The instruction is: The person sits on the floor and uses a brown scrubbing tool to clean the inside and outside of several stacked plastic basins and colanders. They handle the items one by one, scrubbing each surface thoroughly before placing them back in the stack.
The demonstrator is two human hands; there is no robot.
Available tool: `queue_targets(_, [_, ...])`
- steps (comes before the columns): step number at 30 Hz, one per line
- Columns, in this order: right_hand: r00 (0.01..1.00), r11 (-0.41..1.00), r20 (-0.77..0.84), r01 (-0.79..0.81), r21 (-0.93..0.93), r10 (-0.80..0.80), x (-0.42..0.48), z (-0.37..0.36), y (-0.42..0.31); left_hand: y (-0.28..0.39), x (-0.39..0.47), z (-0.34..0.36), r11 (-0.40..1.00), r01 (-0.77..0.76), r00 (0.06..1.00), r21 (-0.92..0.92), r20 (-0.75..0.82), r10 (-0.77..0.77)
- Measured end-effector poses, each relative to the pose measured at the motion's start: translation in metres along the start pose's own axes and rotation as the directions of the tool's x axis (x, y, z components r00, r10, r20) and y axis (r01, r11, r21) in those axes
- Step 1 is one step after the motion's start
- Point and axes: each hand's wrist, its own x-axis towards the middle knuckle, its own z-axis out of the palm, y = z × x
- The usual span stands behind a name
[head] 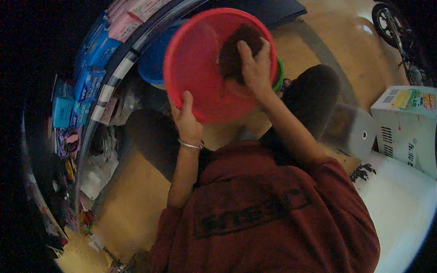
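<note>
A round red plastic basin is tilted before me, its inside facing up towards me. My left hand grips its near left rim, thumb on the inner side, and a bracelet circles that wrist. Inside the basin, at the right, my right hand holds a dark brown clump. It looks fibrous, with thin strands at its lower edge, but I cannot tell its material. Some light streaks show on the basin wall near it. Behind the basin are part of a blue tub and a green rim.
Packaged goods in blue and pink line a shelf at the left. Plastic bags lie below it. At the right stand a grey stool-like object and a printed white carton. A wheel shows at the upper right.
</note>
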Motion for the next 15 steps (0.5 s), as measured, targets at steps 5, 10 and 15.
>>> queue_targets(5, [0.963,0.984,-0.202,0.175,-0.028,-0.177,0.017,0.056,0.028,-0.024,-0.010,0.015,0.986,-0.016,0.974,0.166,0.225,-0.022])
queue_targets(10, [0.725,0.911,0.575,0.401,0.095,-0.379,-0.041,0.052,0.017,0.006,0.010,0.000,0.999,0.019,0.993,0.047,0.113,-0.024])
queue_targets(15, [0.359,0.890,0.930,0.446,-0.091,-0.084,-0.052,-0.005,0.029,0.024,0.023,-0.019,0.988,-0.129,0.989,0.085,0.088,0.121])
